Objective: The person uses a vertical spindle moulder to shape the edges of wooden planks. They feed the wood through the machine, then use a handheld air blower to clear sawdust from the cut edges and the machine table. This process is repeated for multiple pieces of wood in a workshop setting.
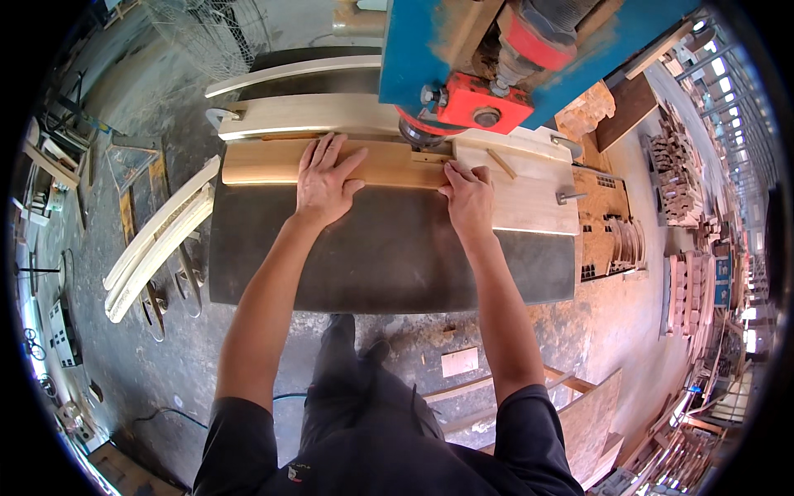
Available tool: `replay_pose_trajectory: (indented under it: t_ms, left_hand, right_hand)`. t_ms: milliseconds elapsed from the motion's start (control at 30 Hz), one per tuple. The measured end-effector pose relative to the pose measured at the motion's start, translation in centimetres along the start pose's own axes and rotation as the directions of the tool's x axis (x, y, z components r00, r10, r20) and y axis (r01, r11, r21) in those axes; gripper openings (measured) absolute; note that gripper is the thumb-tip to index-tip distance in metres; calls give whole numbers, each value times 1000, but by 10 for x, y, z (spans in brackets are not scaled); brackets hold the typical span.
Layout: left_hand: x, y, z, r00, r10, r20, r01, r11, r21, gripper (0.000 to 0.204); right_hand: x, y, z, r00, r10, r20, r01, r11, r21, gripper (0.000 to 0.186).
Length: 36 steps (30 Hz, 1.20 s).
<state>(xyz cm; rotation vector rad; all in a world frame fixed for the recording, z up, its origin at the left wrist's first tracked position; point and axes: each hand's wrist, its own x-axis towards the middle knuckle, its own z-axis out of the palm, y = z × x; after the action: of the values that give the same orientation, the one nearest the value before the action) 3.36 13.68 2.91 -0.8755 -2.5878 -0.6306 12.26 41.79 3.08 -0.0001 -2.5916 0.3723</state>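
A long orange-brown wooden piece (269, 162) lies across the dark machine table (364, 256), against a pale wooden fence board (289, 114). My left hand (324, 183) rests on top of it, left of centre, fingers spread and thumb out to the side. At its right end, my right hand (470, 197) has bent fingers and thumb closed on the edge; the exact grip is partly hidden. Just behind the piece, between my hands, is the round dark lower part (422, 132) of a blue machine (413, 58) with a red clamp block (488, 103).
A pale board (538, 194) with a loose thin stick (501, 163) and a bolt (569, 197) lies right of my right hand. Curved pale wood strips (161, 244) lean at the left. Stacked wood parts (674, 174) stand far right. A hose (174, 413) crosses the floor.
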Motion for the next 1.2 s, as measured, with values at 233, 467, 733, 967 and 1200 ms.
replay_pose_trajectory:
  t_ms: [233, 467, 733, 967, 1200]
  left_hand:
    - [4, 0, -2, 1000, -2, -13, 2, 1000, -17, 58]
    - [8, -1, 0, 1000, 1, -29, -1, 1000, -21, 58]
    - [11, 1, -2, 1000, -6, -9, 6, 998, -56, 57]
    - [11, -1, 0, 1000, -15, 18, 15, 999, -31, 57]
    - [11, 0, -1, 1000, 3, -15, -4, 999, -47, 56]
  right_hand:
    - [6, -6, -4, 999, 29, 17, -30, 999, 23, 47]
    - [10, -1, 1, 1000, 26, 6, -26, 1000, 15, 47]
    - [10, 4, -4, 999, 41, -3, -41, 997, 58, 43]
    - [-5, 25, -5, 945, 326, 11, -278, 788, 549, 41]
    - [12, 14, 3, 998, -53, -42, 60, 979, 194, 42]
